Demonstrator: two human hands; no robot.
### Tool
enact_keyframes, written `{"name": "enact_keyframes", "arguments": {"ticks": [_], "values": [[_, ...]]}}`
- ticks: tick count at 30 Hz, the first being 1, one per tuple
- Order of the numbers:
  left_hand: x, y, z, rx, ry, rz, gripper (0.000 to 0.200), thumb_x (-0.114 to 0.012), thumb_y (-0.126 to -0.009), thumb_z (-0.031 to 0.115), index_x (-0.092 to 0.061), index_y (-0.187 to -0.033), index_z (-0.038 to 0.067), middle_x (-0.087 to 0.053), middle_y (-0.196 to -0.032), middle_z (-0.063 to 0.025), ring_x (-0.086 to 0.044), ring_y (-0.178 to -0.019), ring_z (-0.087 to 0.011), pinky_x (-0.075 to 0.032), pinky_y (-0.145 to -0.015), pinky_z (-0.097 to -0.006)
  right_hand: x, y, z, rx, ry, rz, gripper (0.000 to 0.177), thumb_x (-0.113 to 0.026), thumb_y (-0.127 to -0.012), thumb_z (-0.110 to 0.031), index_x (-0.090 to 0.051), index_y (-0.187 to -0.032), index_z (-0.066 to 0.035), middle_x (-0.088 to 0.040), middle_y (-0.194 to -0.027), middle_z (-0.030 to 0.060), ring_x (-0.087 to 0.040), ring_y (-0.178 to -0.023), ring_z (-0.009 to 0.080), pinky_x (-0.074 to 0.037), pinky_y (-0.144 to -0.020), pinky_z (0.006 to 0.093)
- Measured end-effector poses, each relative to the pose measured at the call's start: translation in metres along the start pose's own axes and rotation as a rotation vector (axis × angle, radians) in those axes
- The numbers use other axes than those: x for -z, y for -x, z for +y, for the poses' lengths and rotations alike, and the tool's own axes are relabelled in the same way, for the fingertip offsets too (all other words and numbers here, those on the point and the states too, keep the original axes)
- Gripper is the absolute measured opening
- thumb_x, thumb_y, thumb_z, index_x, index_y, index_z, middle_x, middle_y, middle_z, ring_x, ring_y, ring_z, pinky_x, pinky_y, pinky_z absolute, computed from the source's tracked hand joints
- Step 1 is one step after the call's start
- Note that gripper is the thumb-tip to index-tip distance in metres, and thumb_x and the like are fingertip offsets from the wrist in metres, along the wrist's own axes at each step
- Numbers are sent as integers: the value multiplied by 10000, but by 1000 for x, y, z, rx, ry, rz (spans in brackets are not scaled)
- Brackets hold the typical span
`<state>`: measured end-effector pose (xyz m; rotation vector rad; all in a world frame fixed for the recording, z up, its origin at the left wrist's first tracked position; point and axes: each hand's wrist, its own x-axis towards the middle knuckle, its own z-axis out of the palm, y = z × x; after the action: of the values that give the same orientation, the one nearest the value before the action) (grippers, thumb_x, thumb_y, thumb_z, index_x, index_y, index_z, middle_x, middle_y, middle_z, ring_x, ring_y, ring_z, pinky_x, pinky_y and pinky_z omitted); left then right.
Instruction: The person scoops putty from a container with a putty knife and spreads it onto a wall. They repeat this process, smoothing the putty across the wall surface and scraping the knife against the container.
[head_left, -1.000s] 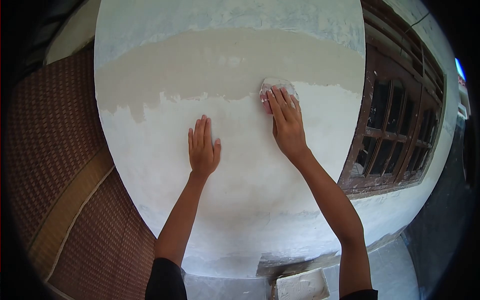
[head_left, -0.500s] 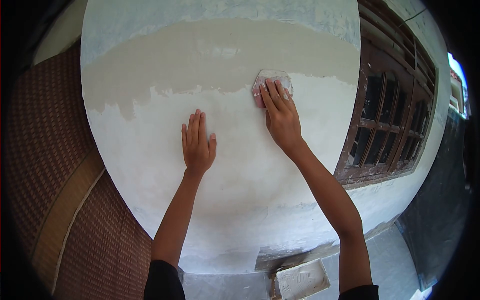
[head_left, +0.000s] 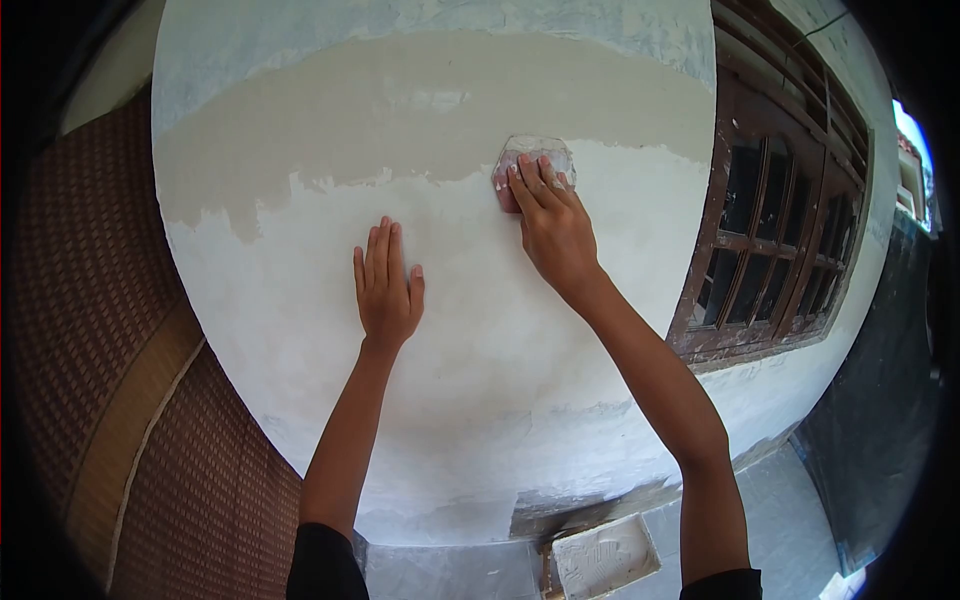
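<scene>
My left hand [head_left: 386, 285] lies flat against the white wall [head_left: 460, 290], fingers stretched upward, holding nothing. Up and to the right, my right hand [head_left: 557, 222] grips a putty spreader [head_left: 510, 172] and presses it to the wall. The spreader is a flat, angular piece, reddish and smeared with pale putty; its lower right part is hidden under my fingers. It sits at the ragged edge between the white area and a damp-looking greyish-beige band of putty [head_left: 330, 110].
A tray of pale putty [head_left: 606, 556] stands on the grey floor [head_left: 450, 572] below. To the right is a brown window with panes [head_left: 770, 225], its frame spattered. Woven brown matting [head_left: 215, 470] hangs at the left, and a dark sheet [head_left: 870, 400] at the far right.
The camera view has shifted slightly. My right hand and the spreader have moved a little to the left along the putty edge; my left hand stays flat on the wall.
</scene>
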<state>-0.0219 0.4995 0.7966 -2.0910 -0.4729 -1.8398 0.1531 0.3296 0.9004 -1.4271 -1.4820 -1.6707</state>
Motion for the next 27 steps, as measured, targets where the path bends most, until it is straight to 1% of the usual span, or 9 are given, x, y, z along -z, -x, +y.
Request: {"name": "enact_keyframes", "arguments": {"ticks": [1,2,4,10,12,14,16,22,27], "values": [[0,0,0,1,6,-25,606,-442,-982,182,-304,-1546,10,-307,-1610,-132,-259,-1502,-307,-152,-1220,-521,0,1,0,-1,-1,-3,454,-613,-829,47,-632,-1282,13,-557,-1419,207,-529,-1329,364,-441,-1090,486],[0,0,0,1,6,-28,606,-442,-982,182,-304,-1546,10,-307,-1610,-132,-259,-1502,-307,-152,-1220,-521,1,1,0,4,1,-14,451,-612,-838,39,-629,-1288,12,-553,-1422,207,-527,-1331,365,-439,-1092,487],[1,0,2,5,-14,18,591,-503,-962,174,-372,-1517,17,-374,-1581,-121,-351,-1461,-300,-220,-1205,-517,1,3,2,9,2,-28,448,-612,-847,32,-626,-1294,11,-550,-1426,208,-524,-1333,366,-437,-1094,487],[0,0,1,-4,-20,19,592,-504,-962,174,-371,-1517,16,-377,-1578,-126,-333,-1471,-295,-206,-1210,-513,3,3,3,5,26,-88,481,-611,-863,25,-589,-1342,-4,-514,-1464,195,-535,-1325,345,-456,-1092,459],[0,0,1,-4,-15,20,591,-501,-962,173,-371,-1517,15,-378,-1577,-126,-329,-1474,-294,-202,-1211,-514,6,3,5,-29,-24,-172,522,-609,-847,47,-568,-1364,-19,-506,-1474,176,-535,-1324,322,-481,-1083,430],[0,0,0,-6,-11,20,589,-498,-963,171,-371,-1517,14,-379,-1576,-126,-325,-1476,-292,-198,-1211,-515,6,4,7,-23,-13,-201,534,-607,-837,61,-568,-1363,-24,-504,-1475,169,-531,-1329,317,-490,-1077,422],[-2,1,-2,-15,10,-12,601,-436,-987,174,-293,-1548,11,-309,-1610,-131,-244,-1508,-305,-143,-1218,-533,6,4,9,-16,1,-231,546,-605,-827,75,-568,-1362,-28,-503,-1477,162,-526,-1333,312,-498,-1072,415],[-2,1,-2,-4,23,-28,608,-440,-984,167,-286,-1552,15,-298,-1615,-129,-237,-1511,-304,-133,-1219,-531,12,2,7,0,9,-263,548,-613,-808,82,-579,-1344,-26,-518,-1465,158,-547,-1310,319,-514,-1054,419],[1,0,-1,-3,37,-36,615,-444,-981,164,-279,-1555,15,-292,-1616,-129,-232,-1512,-305,-131,-1219,-530,20,12,4,30,30,-328,508,-617,-814,68,-602,-1313,-28,-552,-1430,155,-554,-1304,315,-533,-1025,421]]}}
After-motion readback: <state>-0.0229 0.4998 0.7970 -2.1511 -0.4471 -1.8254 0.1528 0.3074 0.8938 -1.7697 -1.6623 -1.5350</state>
